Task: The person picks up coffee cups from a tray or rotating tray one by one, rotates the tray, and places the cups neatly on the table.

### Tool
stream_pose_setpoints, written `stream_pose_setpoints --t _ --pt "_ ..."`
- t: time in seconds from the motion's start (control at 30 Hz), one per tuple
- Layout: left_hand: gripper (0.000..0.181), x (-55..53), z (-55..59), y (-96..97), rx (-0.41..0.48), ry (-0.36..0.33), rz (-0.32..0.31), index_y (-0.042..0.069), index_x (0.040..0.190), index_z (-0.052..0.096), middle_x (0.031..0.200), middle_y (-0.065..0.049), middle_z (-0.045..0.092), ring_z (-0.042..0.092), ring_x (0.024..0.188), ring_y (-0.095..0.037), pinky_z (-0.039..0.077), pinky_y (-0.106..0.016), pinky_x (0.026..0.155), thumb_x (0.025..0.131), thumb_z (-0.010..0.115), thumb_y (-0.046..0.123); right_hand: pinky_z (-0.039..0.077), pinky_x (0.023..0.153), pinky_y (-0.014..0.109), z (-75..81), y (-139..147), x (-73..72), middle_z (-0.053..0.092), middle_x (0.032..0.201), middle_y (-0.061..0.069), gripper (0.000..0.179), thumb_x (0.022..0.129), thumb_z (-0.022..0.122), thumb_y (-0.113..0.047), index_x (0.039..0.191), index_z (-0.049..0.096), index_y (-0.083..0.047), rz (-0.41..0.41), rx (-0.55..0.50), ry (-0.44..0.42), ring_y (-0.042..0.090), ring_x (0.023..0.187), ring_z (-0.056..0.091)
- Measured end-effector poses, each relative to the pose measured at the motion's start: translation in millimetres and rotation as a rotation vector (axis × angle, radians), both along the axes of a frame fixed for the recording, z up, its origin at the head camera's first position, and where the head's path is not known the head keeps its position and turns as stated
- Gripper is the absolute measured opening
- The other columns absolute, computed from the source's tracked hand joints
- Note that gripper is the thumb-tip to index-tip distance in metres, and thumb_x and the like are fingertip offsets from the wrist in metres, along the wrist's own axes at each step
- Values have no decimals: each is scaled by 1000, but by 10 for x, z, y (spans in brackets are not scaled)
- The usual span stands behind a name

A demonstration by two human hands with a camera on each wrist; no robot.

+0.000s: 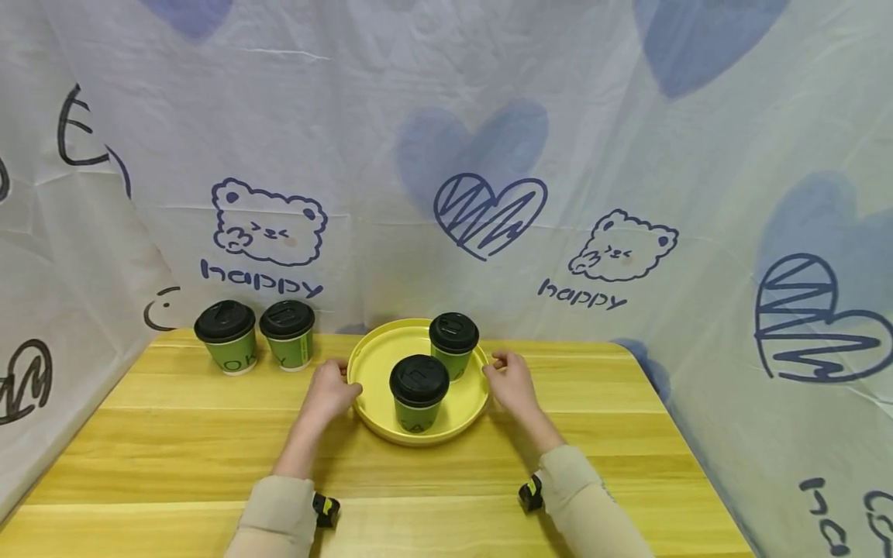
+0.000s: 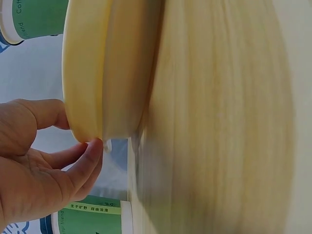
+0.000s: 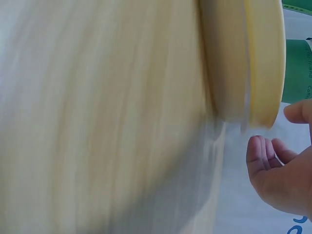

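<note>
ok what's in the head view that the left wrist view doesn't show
Only the head view shows the right hand, the inside of the yellow tray and all four black-lidded cups. Only the left wrist view shows the palm of the left hand and legible small print on a cup's yellow-green strip. Both show the left hand at the tray's edge, green cup sides, the wooden table and part of the curtain.

Soft light — blurry right-wrist view

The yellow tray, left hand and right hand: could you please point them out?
Yellow tray point(image 1: 374, 369), head view: bare inner surface.
Left hand point(image 1: 332, 391), head view: back of hand.
Right hand point(image 1: 513, 385), head view: back of hand.
</note>
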State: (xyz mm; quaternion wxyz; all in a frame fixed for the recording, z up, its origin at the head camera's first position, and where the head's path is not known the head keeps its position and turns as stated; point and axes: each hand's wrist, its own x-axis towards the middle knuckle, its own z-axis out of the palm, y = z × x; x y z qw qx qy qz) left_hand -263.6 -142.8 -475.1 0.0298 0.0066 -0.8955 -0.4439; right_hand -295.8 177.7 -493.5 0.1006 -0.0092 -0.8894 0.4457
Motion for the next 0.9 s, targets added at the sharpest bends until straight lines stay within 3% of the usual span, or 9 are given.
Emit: stream_pose_setpoints --t 0.13,0.5,0.67,0.9 --pt "46 -53 -8 -5 -20 16 -2 -19 122 61 106 -28 67 61 97 -35 54 -48 89 79 65 -3 53 88 42 0 1 -3 63 109 21 41 91 62 -8 128 62 11 -3 -52 -9 33 97 62" --pt "48 -186 -26 -45 -36 -7 -15 -20 126 58 114 -32 66 61 107 -41 52 -52 96 81 62 -2 55 85 33 4 -3 75 65 116 22 45 88 58 -1 132 62 11 30 -110 -84 30 101 66" --pt "49 -196 -15 -50 -30 -18 -5 -19 127 58 117 -31 66 62 110 -41 52 -52 98 83 63 1 53 78 27 -12 -3 122 65 116 24 45 86 57 1 130 63 12 37 -132 -77 27 97 66" --pt "51 -130 -23 -48 2 -17 12 -19 130 56 121 -33 63 60 113 -43 50 -54 100 84 64 3 50 71 22 -25 -11 220 64 115 21 45 86 57 0 129 62 11 34 -166 -95 21 92 64"
